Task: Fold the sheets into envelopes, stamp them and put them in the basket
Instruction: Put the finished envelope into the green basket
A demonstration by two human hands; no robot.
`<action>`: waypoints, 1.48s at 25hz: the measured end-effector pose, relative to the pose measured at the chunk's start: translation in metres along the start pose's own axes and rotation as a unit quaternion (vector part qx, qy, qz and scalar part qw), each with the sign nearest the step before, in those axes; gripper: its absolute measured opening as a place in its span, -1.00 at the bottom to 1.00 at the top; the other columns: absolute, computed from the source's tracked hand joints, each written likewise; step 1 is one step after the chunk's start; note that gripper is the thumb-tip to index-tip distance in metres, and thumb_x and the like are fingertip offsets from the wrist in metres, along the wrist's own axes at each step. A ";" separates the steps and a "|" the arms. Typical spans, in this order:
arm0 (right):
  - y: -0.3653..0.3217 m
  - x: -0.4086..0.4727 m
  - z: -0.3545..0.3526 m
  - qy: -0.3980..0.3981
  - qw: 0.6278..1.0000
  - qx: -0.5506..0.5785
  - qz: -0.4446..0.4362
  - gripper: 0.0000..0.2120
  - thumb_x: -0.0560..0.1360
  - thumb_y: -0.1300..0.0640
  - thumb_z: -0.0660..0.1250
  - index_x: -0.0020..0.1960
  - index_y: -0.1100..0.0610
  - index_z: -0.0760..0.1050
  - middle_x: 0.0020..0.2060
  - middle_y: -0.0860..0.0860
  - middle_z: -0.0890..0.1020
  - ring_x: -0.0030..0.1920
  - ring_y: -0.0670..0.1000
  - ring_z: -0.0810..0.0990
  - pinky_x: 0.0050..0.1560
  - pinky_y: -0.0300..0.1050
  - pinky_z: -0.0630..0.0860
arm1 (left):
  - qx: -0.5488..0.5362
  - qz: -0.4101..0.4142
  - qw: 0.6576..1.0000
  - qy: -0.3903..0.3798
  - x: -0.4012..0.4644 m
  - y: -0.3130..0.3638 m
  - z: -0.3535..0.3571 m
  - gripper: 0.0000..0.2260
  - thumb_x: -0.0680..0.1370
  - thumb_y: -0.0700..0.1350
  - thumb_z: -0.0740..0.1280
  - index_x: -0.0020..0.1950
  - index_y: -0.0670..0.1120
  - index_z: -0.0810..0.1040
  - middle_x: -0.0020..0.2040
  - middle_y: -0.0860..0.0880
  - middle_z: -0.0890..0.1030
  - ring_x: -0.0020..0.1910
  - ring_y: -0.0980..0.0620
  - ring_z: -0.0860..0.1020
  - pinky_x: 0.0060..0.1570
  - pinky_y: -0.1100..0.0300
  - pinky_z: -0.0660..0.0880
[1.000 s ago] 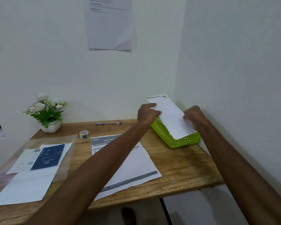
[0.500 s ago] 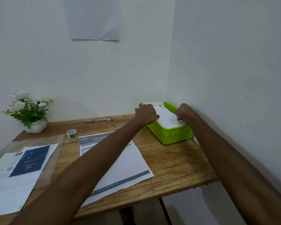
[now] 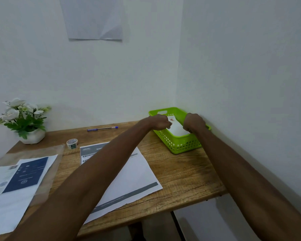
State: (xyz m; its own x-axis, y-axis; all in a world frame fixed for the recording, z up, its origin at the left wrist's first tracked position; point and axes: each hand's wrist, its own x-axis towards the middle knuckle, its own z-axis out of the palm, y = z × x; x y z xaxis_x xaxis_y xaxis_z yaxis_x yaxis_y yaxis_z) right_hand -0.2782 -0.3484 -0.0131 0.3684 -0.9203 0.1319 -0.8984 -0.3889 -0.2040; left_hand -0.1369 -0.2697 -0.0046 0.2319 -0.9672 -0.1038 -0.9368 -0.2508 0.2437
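A white folded envelope (image 3: 176,126) with a small red stamp lies inside the green basket (image 3: 179,145) at the table's back right corner. My left hand (image 3: 161,121) is at the envelope's left edge with curled fingers that pinch it. On the envelope's right side my right hand (image 3: 194,122) grips it, fingers curled down into the basket. A printed sheet (image 3: 137,178) lies flat in the middle of the table under my left forearm. More printed sheets (image 3: 16,181) lie at the left on a clear plastic sleeve.
A roll of stamp stickers (image 3: 72,143) and a blue pen (image 3: 102,128) lie behind the middle sheet. A white pot of flowers (image 3: 25,119) stands at the back left. Walls close the table's back and right sides. A paper notice (image 3: 94,18) hangs above.
Both hands lowered the envelope from above the basket down into it. The envelope went from tilted upright to flat inside the basket.
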 end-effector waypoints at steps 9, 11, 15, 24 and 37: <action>-0.016 -0.008 -0.017 -0.186 0.975 -0.095 -0.074 -0.79 0.48 0.02 0.42 0.04 0.12 0.59 -0.18 -0.03 0.62 -0.10 0.03 0.65 0.01 -0.10 0.57 | 0.084 -0.022 0.992 -0.096 0.014 0.005 -0.006 -0.57 0.68 0.02 0.06 0.46 -0.01 0.53 0.59 -0.13 0.33 0.52 -0.12 0.33 0.50 -0.05 0.28; -0.018 -0.006 -0.017 -0.203 0.968 -0.110 -0.095 -0.85 0.52 0.05 0.35 -0.02 0.14 0.54 -0.28 -0.01 0.56 -0.28 0.00 0.56 -0.19 -0.15 0.51 | 0.102 -0.020 0.990 -0.100 0.015 0.006 -0.006 -0.57 0.67 0.02 0.08 0.48 -0.02 0.51 0.59 -0.13 0.32 0.52 -0.13 0.33 0.49 -0.04 0.30; -0.016 -0.006 -0.010 -0.177 0.971 -0.131 -0.097 -0.82 0.52 0.11 0.26 -0.24 0.13 0.44 -0.31 0.03 0.50 -0.33 0.02 0.47 -0.13 -0.13 0.42 | 0.109 -0.007 0.988 -0.105 0.014 0.005 -0.007 -0.57 0.69 0.05 0.05 0.46 0.01 0.53 0.58 -0.13 0.33 0.52 -0.13 0.34 0.48 -0.05 0.30; -0.025 -0.014 -0.022 -0.131 0.988 0.050 -0.059 -0.66 0.32 0.15 0.61 -0.11 0.22 0.47 -0.33 0.13 0.65 -0.31 0.10 0.69 -0.03 0.02 0.67 | -0.004 0.059 0.976 0.207 -0.031 -0.017 0.003 -0.60 0.68 0.14 0.17 -0.23 -0.01 0.58 -0.22 0.04 0.60 0.09 -0.12 0.59 0.24 -0.15 0.36; -0.147 -0.083 -0.007 -0.032 0.943 0.250 -0.219 -0.84 0.24 0.24 0.58 -0.25 0.29 0.68 -0.39 0.23 0.69 -0.33 0.21 0.73 -0.18 0.16 0.71 | -0.110 -0.139 0.930 0.322 -0.189 -0.158 -0.009 -0.85 0.45 -0.12 0.43 -0.04 -0.07 0.77 -0.12 -0.06 0.75 -0.08 -0.04 0.68 -0.02 0.10 0.60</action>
State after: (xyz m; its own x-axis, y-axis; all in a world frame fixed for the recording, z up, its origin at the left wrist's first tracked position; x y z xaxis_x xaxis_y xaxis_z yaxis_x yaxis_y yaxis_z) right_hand -0.1787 -0.2148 0.0131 0.7054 -0.6613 0.2550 -0.4375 -0.6893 -0.5775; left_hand -0.0304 -0.0479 -0.0153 0.6330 -0.6691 0.3894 -0.7568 -0.4290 0.4932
